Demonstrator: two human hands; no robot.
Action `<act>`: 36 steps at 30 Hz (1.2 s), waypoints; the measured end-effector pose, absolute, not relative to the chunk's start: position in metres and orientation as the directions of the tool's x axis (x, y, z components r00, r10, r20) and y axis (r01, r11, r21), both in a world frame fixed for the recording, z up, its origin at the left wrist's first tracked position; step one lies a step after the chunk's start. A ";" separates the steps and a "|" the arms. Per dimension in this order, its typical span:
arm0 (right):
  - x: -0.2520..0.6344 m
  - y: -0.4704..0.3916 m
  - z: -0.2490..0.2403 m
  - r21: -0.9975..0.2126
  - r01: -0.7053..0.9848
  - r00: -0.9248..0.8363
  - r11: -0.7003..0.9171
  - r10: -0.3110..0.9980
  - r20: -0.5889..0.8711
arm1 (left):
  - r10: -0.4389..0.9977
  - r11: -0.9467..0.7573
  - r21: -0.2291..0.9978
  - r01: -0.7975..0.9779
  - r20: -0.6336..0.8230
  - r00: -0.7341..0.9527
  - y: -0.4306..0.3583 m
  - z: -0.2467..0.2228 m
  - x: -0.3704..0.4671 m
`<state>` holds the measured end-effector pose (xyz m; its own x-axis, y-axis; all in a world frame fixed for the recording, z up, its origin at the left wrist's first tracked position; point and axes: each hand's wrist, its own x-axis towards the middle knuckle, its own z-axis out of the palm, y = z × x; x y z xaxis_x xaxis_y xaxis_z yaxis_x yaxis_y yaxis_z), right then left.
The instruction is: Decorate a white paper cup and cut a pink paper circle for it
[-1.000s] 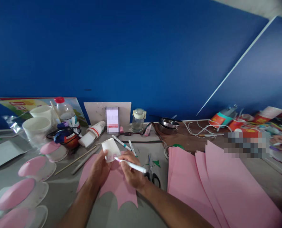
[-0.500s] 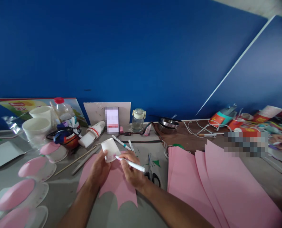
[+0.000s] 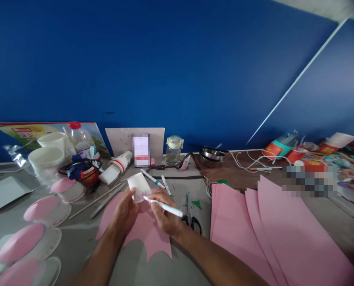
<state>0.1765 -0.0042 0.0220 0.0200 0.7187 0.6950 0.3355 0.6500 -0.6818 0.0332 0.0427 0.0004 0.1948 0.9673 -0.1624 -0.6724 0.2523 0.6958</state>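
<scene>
head view: gray tabletop (image 3: 75,242), blue wall (image 3: 165,71)
left hand (image 3: 126,211): pinching white piece (image 3: 138,184)
right hand (image 3: 166,217): pinching marker (image 3: 173,210), tip at white piece
white piece: above pink sheet (image 3: 159,243), between tabletop's near and far edges

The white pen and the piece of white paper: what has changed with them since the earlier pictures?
Very little. The tip of the pen in the right hand has shifted only slightly near the pink marks on the white paper; I can't tell if marks were added. Nothing was picked up or let go. The left hand still holds the paper; the scissors stayed put.
</scene>
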 end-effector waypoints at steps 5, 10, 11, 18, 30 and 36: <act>0.175 -0.002 0.019 -0.653 0.357 -0.002 0.668 0.700 0.714 | 0.963 0.266 0.701 -0.661 -0.170 0.208 0.042 0.000 0.033; 0.175 -0.002 0.019 -0.662 0.378 0.003 0.648 0.714 0.700 | 0.966 0.259 0.702 -0.664 -0.170 0.197 0.043 0.001 0.033; 0.175 -0.003 0.019 -0.663 0.382 0.005 0.644 0.716 0.699 | 0.967 0.255 0.701 -0.666 -0.167 0.194 0.044 0.001 0.033; 0.178 -0.001 0.020 -0.702 0.364 0.066 0.612 0.735 0.675 | 0.975 0.219 0.651 -0.727 -0.172 0.139 0.046 0.004 0.034; 0.175 -0.004 0.021 -0.657 0.360 -0.024 0.663 0.710 0.704 | 0.969 0.243 0.714 -0.657 -0.140 0.205 0.041 0.005 0.034; 0.174 -0.002 0.019 -0.647 0.379 -0.023 0.662 0.706 0.708 | 0.977 0.210 0.724 -0.657 -0.124 0.175 0.041 0.005 0.036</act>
